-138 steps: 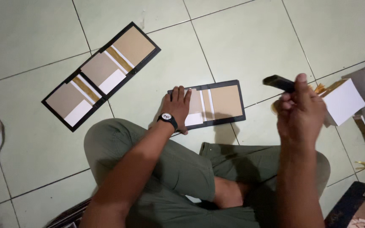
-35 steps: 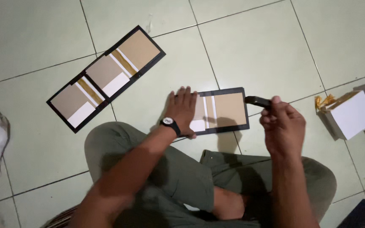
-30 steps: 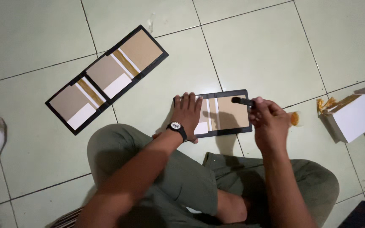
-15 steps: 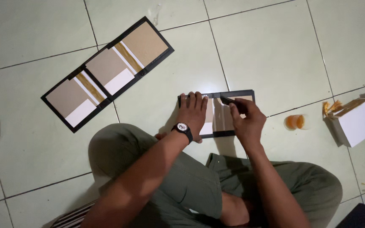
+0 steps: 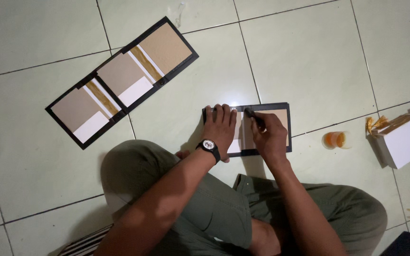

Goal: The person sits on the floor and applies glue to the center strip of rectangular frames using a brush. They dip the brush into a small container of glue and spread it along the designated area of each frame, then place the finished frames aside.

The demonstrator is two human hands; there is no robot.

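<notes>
The small black-bordered card panel with tan and white sections (image 5: 277,124) is pinned to the tiled floor by the left hand (image 5: 220,128), laid flat with fingers spread. A dark brush-like tool (image 5: 255,118) is pinched in the right hand (image 5: 270,138), which has been brought down onto the panel (earlier it was raised to the panel's right). A small orange-filled cup (image 5: 334,140) is seen right of the panel.

long black-edged card panel (image 5: 122,81), orange cup (image 5: 334,140), white box (image 5: 403,141)
</notes>
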